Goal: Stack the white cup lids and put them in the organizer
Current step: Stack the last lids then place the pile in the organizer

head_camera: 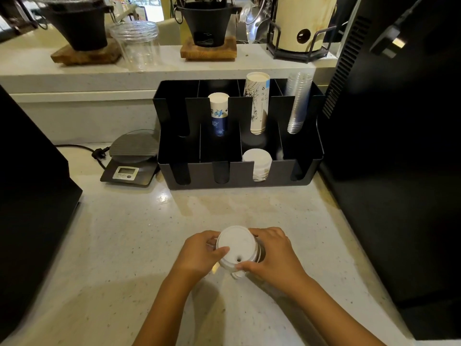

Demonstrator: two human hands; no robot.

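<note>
Head view, single frame. Left hand (199,253): forearm enters from the lower edge, palm turned inward, fingers curled round the left side of a stack of white cup lids (237,248), thumb laid over the top rim. Right hand (270,255): forearm enters from the lower right, fingers wrapped round the right side of the same stack, thumb pressed at the near rim beside the sip hole. Both hands closed on the stack, gripping it between them. Stack: held just above or on the pale speckled surface (124,245), contact hidden by the hands; long axis roughly upright, tilted a little toward the camera; flat top faces up, sip hole on the near side. Organizer (174,171): black, divided, standing at the back of the surface, well apart from the hands. Contents: a second pile of white lids (258,163) in the front row, third slot from the left; paper cup sleeves (218,113) and (257,103) and clear plastic cups (298,101) in the rear row. Digital scale (132,161): just beside the organizer's left wall.
</note>
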